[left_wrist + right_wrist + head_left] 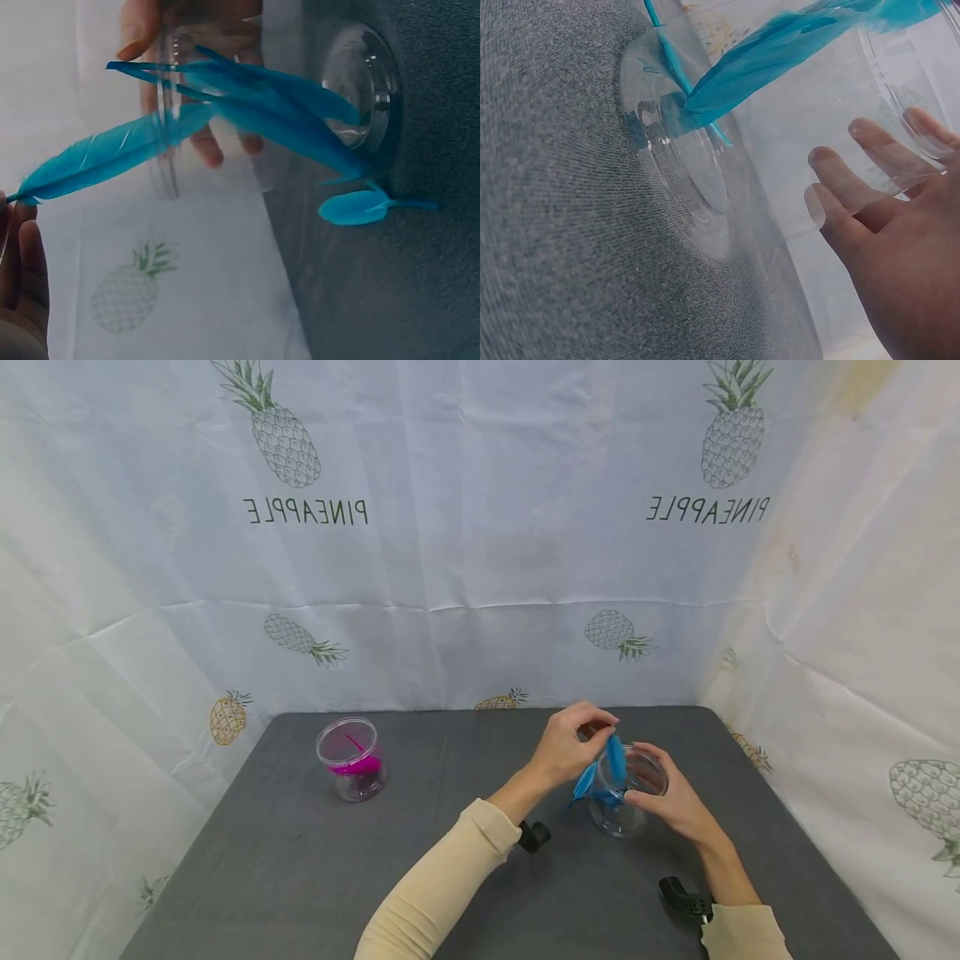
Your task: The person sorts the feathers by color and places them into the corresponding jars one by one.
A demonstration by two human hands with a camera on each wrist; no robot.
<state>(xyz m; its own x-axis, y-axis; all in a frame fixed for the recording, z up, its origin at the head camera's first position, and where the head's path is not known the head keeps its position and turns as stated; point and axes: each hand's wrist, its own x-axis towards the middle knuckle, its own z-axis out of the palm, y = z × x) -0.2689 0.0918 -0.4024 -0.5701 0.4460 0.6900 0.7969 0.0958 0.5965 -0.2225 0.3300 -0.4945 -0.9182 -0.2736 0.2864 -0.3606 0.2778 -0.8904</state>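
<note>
My left hand (pixel 572 745) pinches a blue feather (pixel 97 159) by its quill end, high beside the mouth of a clear jar (pixel 618 827). The vane's other end overlaps the jar's rim in the left wrist view. Inside the jar lie more blue feathers (pixel 277 112). My right hand (pixel 675 797) grips the jar near its rim, thumb in front and fingers (pixel 840 184) around the far side. The jar's base rests on the table. On the table just beyond it, another blue feather (pixel 356 208) lies loose.
A second clear jar (pixel 360 792) stands at the back left of the grey table (pixel 300 877), with magenta feathers (pixel 358 766) inside. A white curtain (pixel 487 560) printed with pineapples hangs behind the table and along its sides. Black wrist mounts (pixel 686 900) sit on both forearms.
</note>
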